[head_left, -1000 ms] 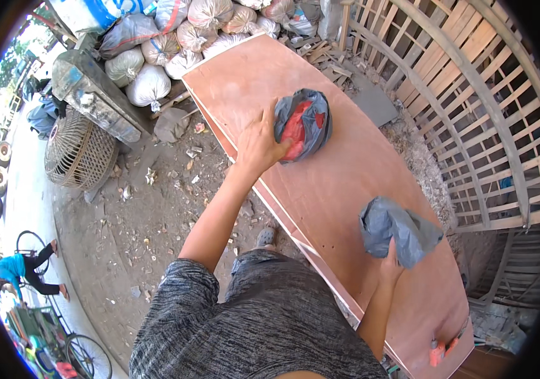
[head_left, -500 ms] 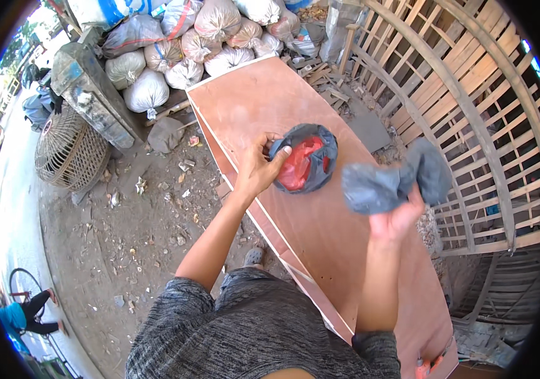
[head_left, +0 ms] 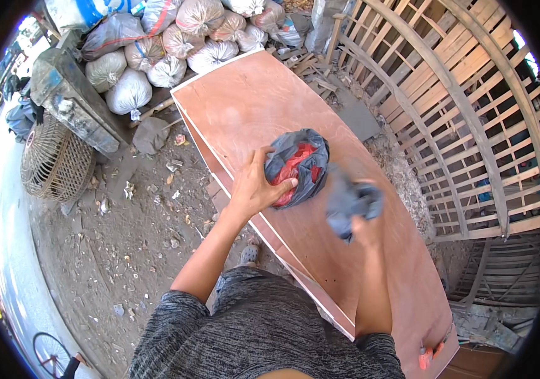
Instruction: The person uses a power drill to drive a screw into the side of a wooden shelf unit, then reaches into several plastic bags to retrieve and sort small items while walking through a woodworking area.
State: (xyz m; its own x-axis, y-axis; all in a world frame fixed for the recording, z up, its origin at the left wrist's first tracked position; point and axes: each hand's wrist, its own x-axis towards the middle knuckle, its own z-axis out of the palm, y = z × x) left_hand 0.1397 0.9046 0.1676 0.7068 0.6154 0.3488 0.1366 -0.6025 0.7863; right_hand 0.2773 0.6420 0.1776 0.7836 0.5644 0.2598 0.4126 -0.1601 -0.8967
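Observation:
My left hand (head_left: 254, 186) grips the near left rim of a round container wrapped in dark plastic (head_left: 318, 151), thumb over the edge. Red material (head_left: 294, 169), glossy like plastic, shows in its opening; what it is exactly I cannot tell. The container rests on or just above a reddish-brown plywood surface (head_left: 244, 95). Just right of it, my right hand (head_left: 367, 230) is closed on a bunched grey-blue cloth (head_left: 344, 205). Motion blurs both the cloth and those fingers.
Stuffed sacks (head_left: 167, 71) are piled beyond the plywood's far end. A curved slatted bamboo frame (head_left: 453, 120) stands at the right. A woven basket (head_left: 58, 158) sits on the littered ground at the left. A red-orange tool (head_left: 426, 358) lies at the plywood's near right corner.
My right hand has brought the grey cloth left and nearer, close to the container. The container has tilted and shifted slightly left in my left hand. The whole view has shifted a little.

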